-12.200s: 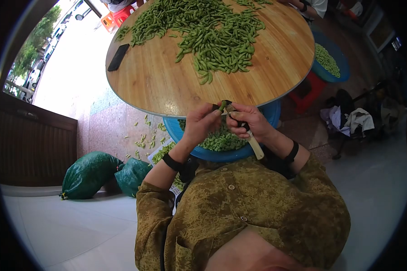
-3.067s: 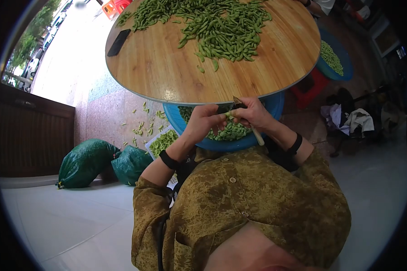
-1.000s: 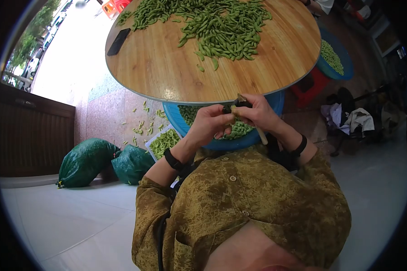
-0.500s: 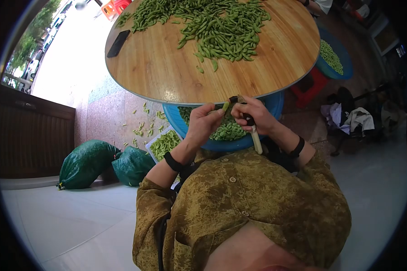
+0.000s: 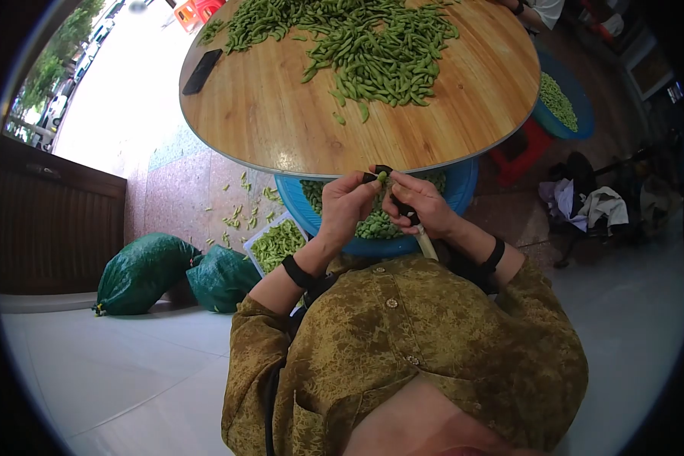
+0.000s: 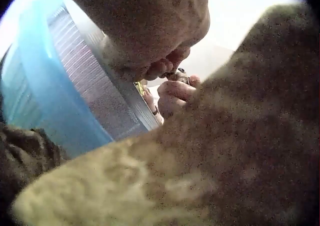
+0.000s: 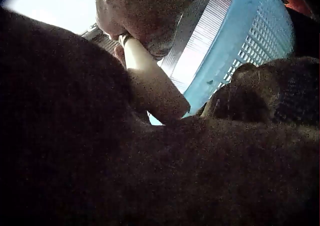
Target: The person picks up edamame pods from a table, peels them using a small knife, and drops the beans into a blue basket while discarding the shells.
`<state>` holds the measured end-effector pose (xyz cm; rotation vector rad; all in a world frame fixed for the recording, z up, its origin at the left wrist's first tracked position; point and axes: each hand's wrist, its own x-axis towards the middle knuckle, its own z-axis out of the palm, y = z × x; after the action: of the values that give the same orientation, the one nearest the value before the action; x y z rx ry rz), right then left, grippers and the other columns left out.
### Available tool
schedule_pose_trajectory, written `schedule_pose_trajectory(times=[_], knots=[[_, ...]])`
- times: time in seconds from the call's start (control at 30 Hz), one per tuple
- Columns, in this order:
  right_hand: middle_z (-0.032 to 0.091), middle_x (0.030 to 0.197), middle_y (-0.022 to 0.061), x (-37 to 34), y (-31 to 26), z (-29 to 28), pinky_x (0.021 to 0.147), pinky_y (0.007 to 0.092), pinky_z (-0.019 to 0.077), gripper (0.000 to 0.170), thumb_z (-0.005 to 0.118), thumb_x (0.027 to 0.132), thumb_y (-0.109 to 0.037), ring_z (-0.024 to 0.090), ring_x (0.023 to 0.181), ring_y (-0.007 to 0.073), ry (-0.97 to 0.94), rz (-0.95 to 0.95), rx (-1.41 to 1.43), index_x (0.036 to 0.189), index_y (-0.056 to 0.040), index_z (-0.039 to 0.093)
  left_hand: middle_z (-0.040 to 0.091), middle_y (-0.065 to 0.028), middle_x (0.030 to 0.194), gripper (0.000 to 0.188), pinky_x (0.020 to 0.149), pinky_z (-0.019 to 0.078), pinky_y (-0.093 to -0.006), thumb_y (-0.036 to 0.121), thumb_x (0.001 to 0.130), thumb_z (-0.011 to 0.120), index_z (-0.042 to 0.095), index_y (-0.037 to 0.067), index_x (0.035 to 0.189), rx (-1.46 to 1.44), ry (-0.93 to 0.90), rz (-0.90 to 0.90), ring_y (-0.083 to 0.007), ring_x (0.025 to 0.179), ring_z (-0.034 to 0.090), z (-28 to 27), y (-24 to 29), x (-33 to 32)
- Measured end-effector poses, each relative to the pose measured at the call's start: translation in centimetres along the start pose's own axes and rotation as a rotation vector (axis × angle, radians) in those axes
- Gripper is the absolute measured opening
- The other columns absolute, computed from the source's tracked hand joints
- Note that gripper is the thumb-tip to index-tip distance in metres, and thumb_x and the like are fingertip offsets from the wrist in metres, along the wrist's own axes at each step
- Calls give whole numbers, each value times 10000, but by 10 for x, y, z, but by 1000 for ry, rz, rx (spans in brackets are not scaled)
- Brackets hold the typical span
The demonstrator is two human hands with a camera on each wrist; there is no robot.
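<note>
Over the front of a blue basket [image 5: 466,190] with green beans [image 5: 378,226] in it, both hands meet close together. My left hand [image 5: 343,207] pinches a green bean pod [image 5: 383,176] between thumb and forefinger, with dark coverings at the fingertips. My right hand [image 5: 427,207] grips a knife [image 5: 427,246], its pale handle sticking out below the palm toward the shirt. That handle also shows under the right hand [image 7: 145,15] in the right wrist view; the blade is mostly hidden by fingers. In the left wrist view, the right-hand fingers [image 6: 172,94] sit right beside the left ones.
A round wooden table [image 5: 266,121] bears a heap of bean pods [image 5: 387,61] and a black phone [image 5: 202,71]. At left are a crate of pods [image 5: 278,245], scattered pods and green sacks [image 5: 148,272]. Another blue basin [image 5: 574,95] stands at right. Another person's arm shows beyond the table.
Over the last second the right hand shifts slightly left and the knife handle turns; the hands, apart half a second ago, come together at the pod. Compared with the oldest frame, the view has tilted slightly.
</note>
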<state>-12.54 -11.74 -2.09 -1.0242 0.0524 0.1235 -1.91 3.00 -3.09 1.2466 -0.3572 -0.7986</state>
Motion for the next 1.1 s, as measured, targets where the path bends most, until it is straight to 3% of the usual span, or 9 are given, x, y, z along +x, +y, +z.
schedule_pose_trajectory(times=[0.13,0.4,0.5,0.57,0.7,0.87,0.9,0.97,1.1], knots=[[468,761,24,1,-1,0,411,182,353,435,377,1013,-215,409,548,65,-21,7,22,1420,-73,319,500,25,568,98,421,288,-203,88,873,588,618,25,804,-53,22,23,-47,454,410,3,2,0],[477,727,12,5,-3,5,384,186,343,313,435,999,-206,401,488,53,132,-54,0,1276,-75,496,507,33,597,97,466,311,-191,83,870,580,618,28,799,-33,75,140,-36,509,430,8,-1,5],[482,736,14,8,-3,0,374,183,346,252,446,997,-214,403,489,49,101,-29,94,1191,-73,525,529,12,622,62,464,318,-194,70,865,564,613,32,868,-117,-5,76,-60,508,448,-2,3,14],[485,741,16,7,-7,-9,371,178,345,231,450,996,-219,403,488,47,25,28,221,1161,-78,529,553,-15,654,116,452,321,-198,68,858,559,594,35,964,-611,-270,-232,-93,510,472,-5,10,18],[492,754,19,3,-12,-14,365,164,335,213,459,992,-227,400,489,47,-32,127,424,1142,-94,531,561,-40,678,147,439,342,-226,97,865,562,566,45,1003,-909,-498,-405,-123,512,491,-7,5,23],[497,757,15,6,-20,-13,372,153,332,277,449,995,-237,392,496,48,16,154,464,1238,-116,504,568,-59,722,106,472,425,-291,52,822,648,567,40,889,177,-118,1,-187,573,562,2,21,13],[499,758,13,6,-19,-13,377,151,333,308,446,996,-241,389,498,48,16,170,473,1277,-123,488,568,-59,722,106,472,425,-291,52,822,648,567,40,889,179,-118,-3,-187,573,562,3,22,12],[496,756,9,7,-15,-16,380,154,335,328,445,996,-241,388,497,46,27,193,492,1303,-127,471,575,-104,767,154,499,443,-325,34,786,683,565,16,883,920,-22,815,-271,617,581,3,26,13],[497,756,7,5,-20,-7,379,169,335,273,468,989,-236,406,497,46,32,130,394,1231,-114,503,564,-143,800,184,530,448,-361,57,774,695,560,4,887,1045,-26,997,-329,640,567,-1,26,15]])
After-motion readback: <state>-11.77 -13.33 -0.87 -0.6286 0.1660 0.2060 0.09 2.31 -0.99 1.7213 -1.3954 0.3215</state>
